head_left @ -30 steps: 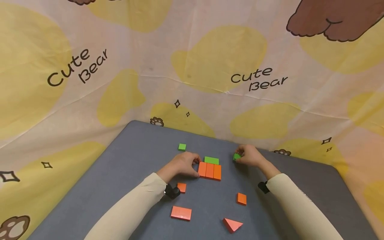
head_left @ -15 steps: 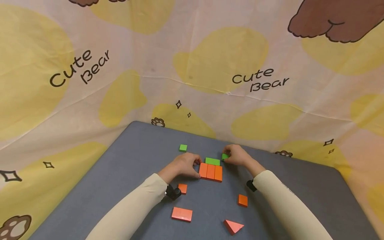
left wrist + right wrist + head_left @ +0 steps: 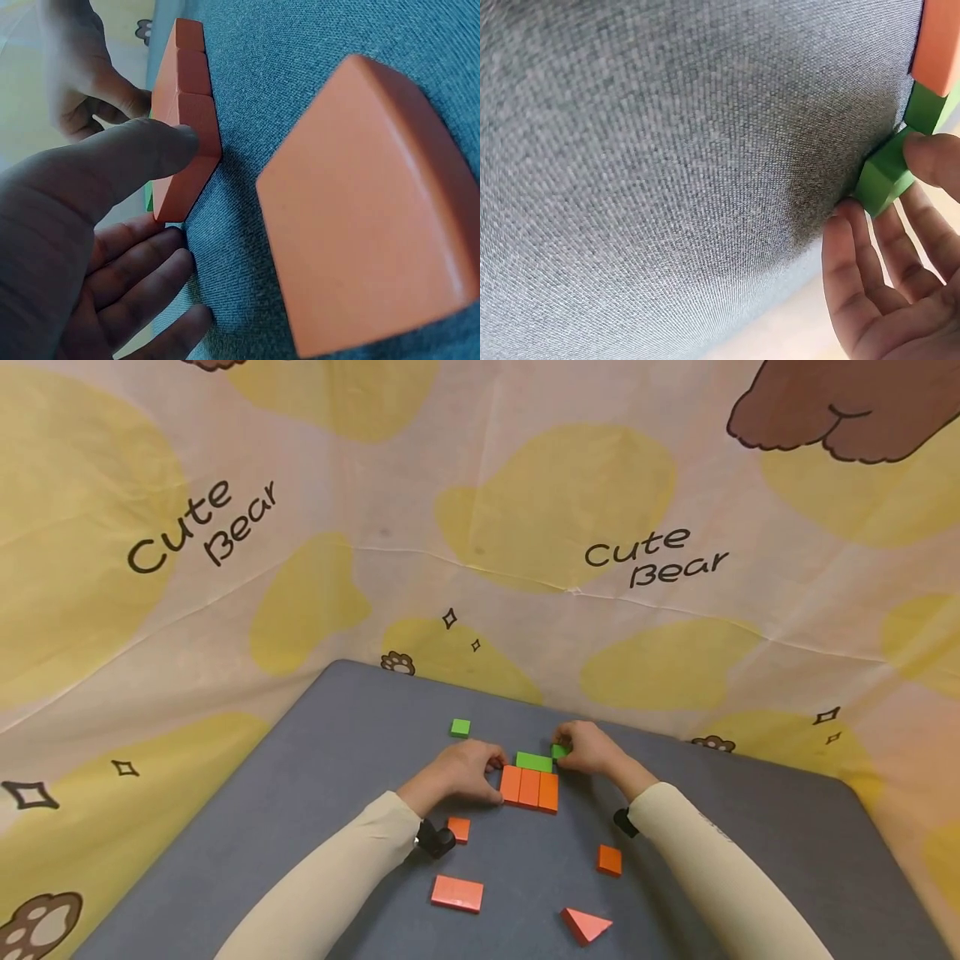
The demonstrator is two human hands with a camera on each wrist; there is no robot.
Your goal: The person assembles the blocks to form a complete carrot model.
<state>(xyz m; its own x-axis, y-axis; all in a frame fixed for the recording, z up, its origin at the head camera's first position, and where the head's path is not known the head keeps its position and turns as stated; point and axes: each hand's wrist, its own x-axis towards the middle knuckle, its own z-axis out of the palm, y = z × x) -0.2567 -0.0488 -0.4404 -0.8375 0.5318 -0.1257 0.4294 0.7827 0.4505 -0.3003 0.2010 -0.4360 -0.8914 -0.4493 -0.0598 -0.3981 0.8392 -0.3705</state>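
The green cube (image 3: pixel 559 751) is pinched between the thumb and fingertips of the right hand (image 3: pixel 588 747); the left orange block (image 3: pixel 511 785) is held by its two ends between the thumb and forefinger of the left hand (image 3: pixel 471 771), whose other fingers are loosely extended; rightward from those fingertips, the middle orange block (image 3: pixel 529 788) and the right orange block (image 3: pixel 548 792) are lined up against it; beyond the row, between both hands' fingertips, a green slab (image 3: pixel 534 762) is placed along the far ends.

In the right wrist view the cube is seen turned at an angle just beside the slab's end, which is hardly made out from the head view; in the left wrist view an orange square (image 3: pixel 375 210), partly covered by the wrist camera (image 3: pixel 435 840) in the head view, is shown large on the near side of the thumb; only in the head view are shown a small green block (image 3: pixel 461 727) beyond the left fingers, and, nearer than the right fingers, a small orange block (image 3: pixel 610 861) and a pink triangle (image 3: pixel 586 926).
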